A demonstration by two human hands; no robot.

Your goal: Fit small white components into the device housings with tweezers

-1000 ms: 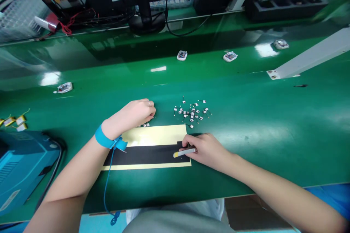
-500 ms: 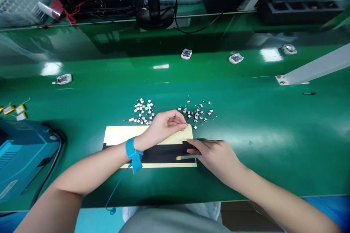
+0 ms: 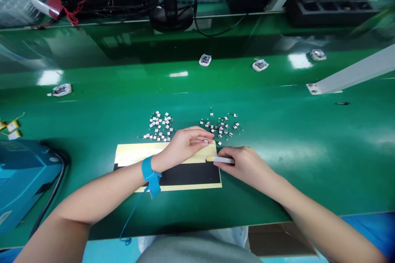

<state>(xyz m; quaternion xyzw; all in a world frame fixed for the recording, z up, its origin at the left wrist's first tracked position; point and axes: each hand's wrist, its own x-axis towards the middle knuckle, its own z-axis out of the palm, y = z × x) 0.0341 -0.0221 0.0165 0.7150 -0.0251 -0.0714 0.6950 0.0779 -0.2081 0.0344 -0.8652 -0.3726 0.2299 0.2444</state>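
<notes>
My left hand (image 3: 184, 144), with a blue wrist strap (image 3: 152, 176), is closed in a pinch over the top right of a cream sheet (image 3: 138, 154) with a black band (image 3: 188, 174). Between its fingertips is a small white part (image 3: 206, 141) with a thin dark lead. My right hand (image 3: 247, 166) grips a slim white tool (image 3: 225, 159) with a yellow end; its exact kind is unclear. The yellow end points left, just above the black band and below the left fingertips. Behind the sheet lie a left pile (image 3: 159, 125) and a right pile (image 3: 222, 126) of similar small parts.
A blue machine (image 3: 27, 185) with a black cable stands at left, near yellow-wrapped pieces (image 3: 12, 126). Several white-cased units, one near the centre (image 3: 205, 60), lie farther back. A monitor stand (image 3: 171, 16) is behind them. A white metal post (image 3: 348, 72) slants in at right.
My right hand has moved up, bringing the tool's yellow end from the black band toward the left fingertips. The small white part now shows in my left fingers. The view has shifted slightly.
</notes>
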